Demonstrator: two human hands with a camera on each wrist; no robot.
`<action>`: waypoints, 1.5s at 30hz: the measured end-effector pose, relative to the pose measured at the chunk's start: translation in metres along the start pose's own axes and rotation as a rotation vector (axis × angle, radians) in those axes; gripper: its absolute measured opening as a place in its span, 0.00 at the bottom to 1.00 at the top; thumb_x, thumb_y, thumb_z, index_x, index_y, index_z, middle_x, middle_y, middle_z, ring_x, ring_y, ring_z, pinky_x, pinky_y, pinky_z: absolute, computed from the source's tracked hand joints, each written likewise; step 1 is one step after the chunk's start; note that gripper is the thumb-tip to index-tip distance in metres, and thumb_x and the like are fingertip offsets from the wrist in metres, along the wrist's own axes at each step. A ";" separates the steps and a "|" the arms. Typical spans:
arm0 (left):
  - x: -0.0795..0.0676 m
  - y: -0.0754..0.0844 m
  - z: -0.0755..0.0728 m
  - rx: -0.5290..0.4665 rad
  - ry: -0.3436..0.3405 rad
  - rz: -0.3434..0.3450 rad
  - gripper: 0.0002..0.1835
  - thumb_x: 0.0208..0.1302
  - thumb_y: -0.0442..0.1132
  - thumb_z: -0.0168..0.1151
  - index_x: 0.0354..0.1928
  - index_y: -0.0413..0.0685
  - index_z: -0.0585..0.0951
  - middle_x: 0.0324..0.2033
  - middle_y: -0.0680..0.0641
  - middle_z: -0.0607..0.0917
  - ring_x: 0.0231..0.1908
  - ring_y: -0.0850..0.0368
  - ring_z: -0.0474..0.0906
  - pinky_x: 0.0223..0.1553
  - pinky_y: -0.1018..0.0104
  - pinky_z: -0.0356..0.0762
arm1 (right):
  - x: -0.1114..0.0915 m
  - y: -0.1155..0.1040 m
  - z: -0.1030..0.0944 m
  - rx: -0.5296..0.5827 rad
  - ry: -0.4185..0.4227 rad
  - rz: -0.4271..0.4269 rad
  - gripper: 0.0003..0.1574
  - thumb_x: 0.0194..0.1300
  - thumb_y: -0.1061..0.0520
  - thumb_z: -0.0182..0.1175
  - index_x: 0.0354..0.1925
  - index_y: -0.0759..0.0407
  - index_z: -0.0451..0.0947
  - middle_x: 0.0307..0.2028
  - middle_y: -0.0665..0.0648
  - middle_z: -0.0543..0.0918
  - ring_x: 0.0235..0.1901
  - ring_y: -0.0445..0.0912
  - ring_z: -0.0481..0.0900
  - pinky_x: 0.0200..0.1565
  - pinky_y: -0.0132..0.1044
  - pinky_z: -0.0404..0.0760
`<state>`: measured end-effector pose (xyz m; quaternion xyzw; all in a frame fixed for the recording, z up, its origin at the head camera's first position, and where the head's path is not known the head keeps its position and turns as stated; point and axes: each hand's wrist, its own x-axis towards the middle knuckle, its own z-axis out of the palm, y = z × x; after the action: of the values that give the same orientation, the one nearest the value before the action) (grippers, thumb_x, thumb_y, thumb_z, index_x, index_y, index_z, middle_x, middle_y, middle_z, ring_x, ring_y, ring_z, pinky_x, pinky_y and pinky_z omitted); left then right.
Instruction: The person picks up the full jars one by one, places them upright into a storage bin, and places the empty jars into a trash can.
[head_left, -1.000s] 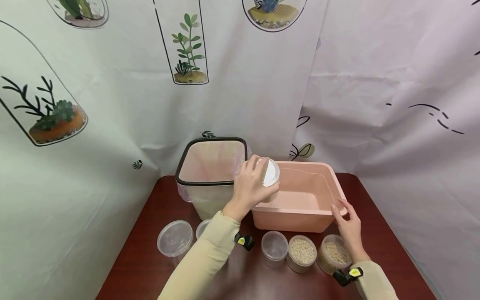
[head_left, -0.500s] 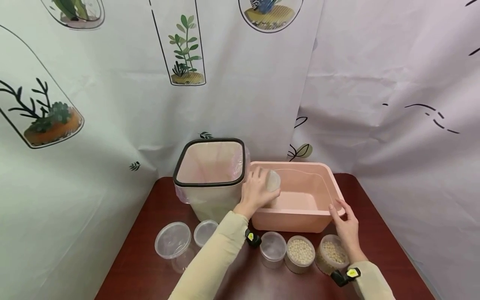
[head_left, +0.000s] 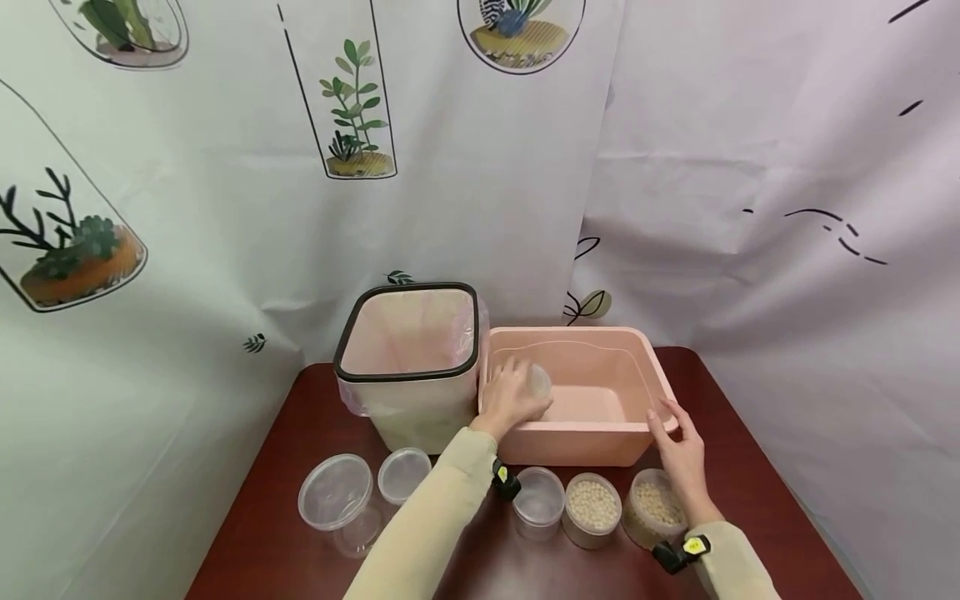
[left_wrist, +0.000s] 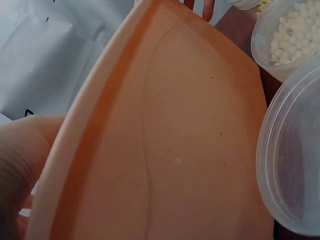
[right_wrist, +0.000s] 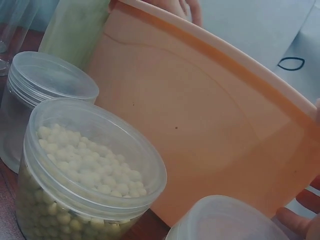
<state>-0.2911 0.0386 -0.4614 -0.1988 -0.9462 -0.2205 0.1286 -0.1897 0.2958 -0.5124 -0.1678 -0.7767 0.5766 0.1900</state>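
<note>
My left hand (head_left: pixel 513 398) is inside the left end of the pink plastic basin (head_left: pixel 577 447), fingers around a small clear lidded jar (head_left: pixel 540 382). The basin wall hides the jar in the left wrist view, and its contents are not clear. My right hand (head_left: pixel 682 457) holds the basin's front right corner, with fingers on both sides of the rim. Close to my right wrist stands a jar of yellowish beans (head_left: pixel 654 507). Beside it are a jar of pale round beans (right_wrist: pixel 90 165) and a clear lidded jar (head_left: pixel 538 500).
Left of the basin stands a bin (head_left: pixel 408 408) with a black rim and a thin liner. Two more clear containers are at the front left, a wide one (head_left: pixel 335 492) and a smaller one (head_left: pixel 405 473). A printed cloth (head_left: pixel 487 208) hangs behind the dark red table (head_left: pixel 277 467).
My left hand has come down with the jar from above the basin's left rim into the basin. My right hand stays on the basin's corner. The head view has shifted slightly.
</note>
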 end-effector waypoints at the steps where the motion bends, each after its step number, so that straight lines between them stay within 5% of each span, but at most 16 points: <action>1: 0.000 -0.001 0.001 0.005 -0.012 -0.015 0.37 0.43 0.59 0.69 0.55 0.48 0.74 0.53 0.42 0.75 0.49 0.43 0.72 0.41 0.52 0.75 | 0.000 0.000 0.001 0.004 0.000 -0.006 0.37 0.62 0.42 0.59 0.65 0.52 0.64 0.67 0.57 0.60 0.66 0.54 0.55 0.57 0.56 0.64; 9: -0.002 -0.001 0.002 0.071 -0.173 -0.130 0.34 0.38 0.60 0.73 0.47 0.51 0.79 0.41 0.45 0.79 0.43 0.47 0.76 0.36 0.51 0.76 | 0.000 0.003 0.004 -0.024 0.019 -0.023 0.36 0.62 0.40 0.57 0.64 0.51 0.64 0.67 0.58 0.60 0.66 0.55 0.56 0.55 0.55 0.68; 13: -0.002 0.001 0.000 0.079 -0.182 -0.138 0.32 0.38 0.63 0.71 0.44 0.51 0.81 0.40 0.46 0.79 0.43 0.48 0.76 0.36 0.52 0.76 | 0.000 0.001 0.004 -0.015 0.013 -0.006 0.36 0.63 0.41 0.58 0.65 0.52 0.64 0.67 0.57 0.60 0.65 0.55 0.57 0.45 0.31 0.75; 17: -0.001 0.001 -0.002 0.054 -0.138 -0.116 0.32 0.42 0.64 0.68 0.45 0.50 0.81 0.41 0.46 0.79 0.44 0.48 0.75 0.38 0.52 0.76 | 0.002 -0.001 0.004 -0.009 0.006 -0.007 0.36 0.63 0.41 0.58 0.65 0.52 0.64 0.67 0.57 0.60 0.65 0.55 0.58 0.33 0.14 0.68; 28: -0.016 0.017 -0.017 -0.142 0.050 -0.030 0.40 0.50 0.57 0.68 0.60 0.40 0.70 0.53 0.38 0.73 0.54 0.43 0.70 0.51 0.50 0.70 | 0.001 0.005 0.005 -0.037 0.040 -0.054 0.36 0.62 0.37 0.55 0.65 0.48 0.65 0.66 0.60 0.61 0.64 0.59 0.58 0.46 0.40 0.77; 35: -0.035 0.030 -0.024 -0.118 0.135 0.104 0.39 0.51 0.59 0.66 0.60 0.42 0.70 0.54 0.40 0.74 0.52 0.46 0.73 0.50 0.52 0.71 | -0.001 0.002 0.005 0.039 0.037 -0.032 0.34 0.63 0.45 0.58 0.64 0.56 0.65 0.67 0.60 0.60 0.63 0.58 0.59 0.31 0.15 0.70; 39: -0.043 0.033 -0.024 -0.073 0.241 0.186 0.39 0.48 0.60 0.68 0.57 0.42 0.73 0.51 0.41 0.77 0.47 0.47 0.75 0.48 0.54 0.72 | -0.001 0.000 0.005 0.033 0.031 -0.013 0.35 0.63 0.44 0.58 0.64 0.55 0.65 0.67 0.58 0.61 0.63 0.55 0.59 0.32 0.16 0.70; 42: -0.048 0.034 -0.020 -0.053 0.304 0.239 0.38 0.46 0.60 0.69 0.55 0.42 0.75 0.50 0.41 0.78 0.47 0.45 0.75 0.47 0.53 0.72 | 0.000 0.000 0.005 0.012 0.036 -0.007 0.35 0.63 0.43 0.59 0.64 0.53 0.66 0.66 0.56 0.63 0.65 0.52 0.58 0.48 0.29 0.73; 45: -0.057 0.035 -0.016 -0.080 0.314 0.274 0.36 0.48 0.59 0.69 0.55 0.43 0.74 0.52 0.39 0.76 0.50 0.43 0.74 0.46 0.52 0.74 | 0.001 0.001 0.005 0.011 0.044 -0.014 0.35 0.62 0.43 0.59 0.63 0.53 0.66 0.65 0.57 0.64 0.66 0.53 0.56 0.59 0.48 0.64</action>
<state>-0.2229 0.0414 -0.4532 -0.2939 -0.8691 -0.2666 0.2952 -0.1935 0.2922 -0.5146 -0.1738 -0.7705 0.5756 0.2119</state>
